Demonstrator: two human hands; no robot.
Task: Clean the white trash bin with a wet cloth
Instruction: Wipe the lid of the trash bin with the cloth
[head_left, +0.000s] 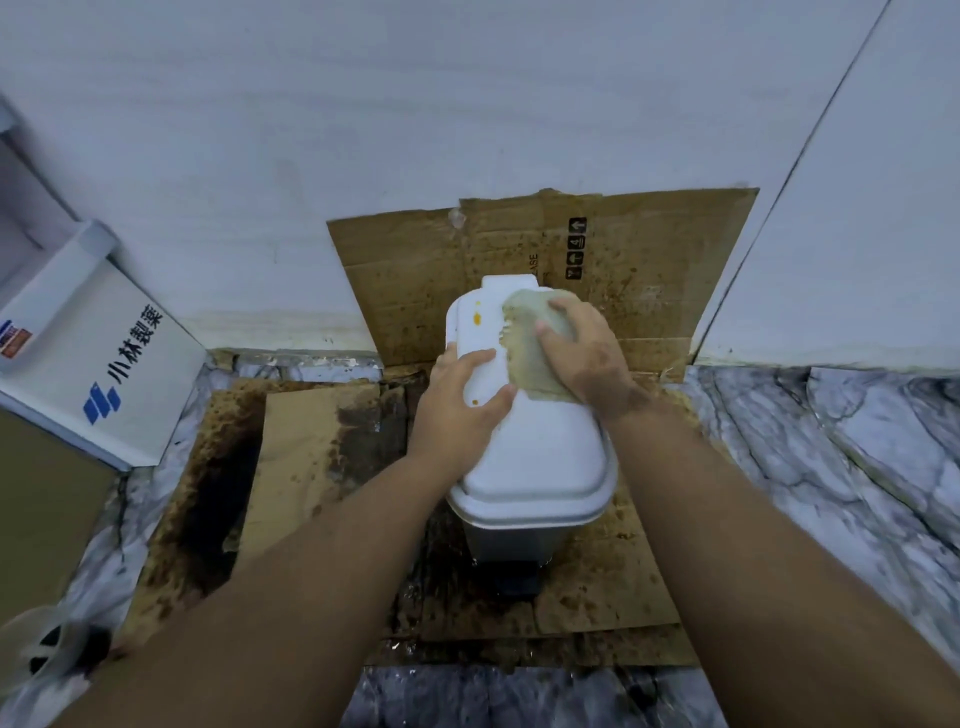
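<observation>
A white pedal trash bin (540, 462) stands on stained cardboard in front of the wall, its lid closed. Small orange stains mark the far left of the lid. My left hand (460, 402) lies flat on the lid's left side, fingers spread over its edge. My right hand (587, 356) presses a greenish-grey wet cloth (530, 364) onto the far right part of the lid. The bin's black pedal shows at the bottom front.
Dirty, dark-stained cardboard (322, 441) covers the marble floor under the bin, and another sheet (639, 260) leans on the white wall behind. A white carton with blue print (104, 353) sits at the left. A clear plastic item (41, 654) lies at the bottom left.
</observation>
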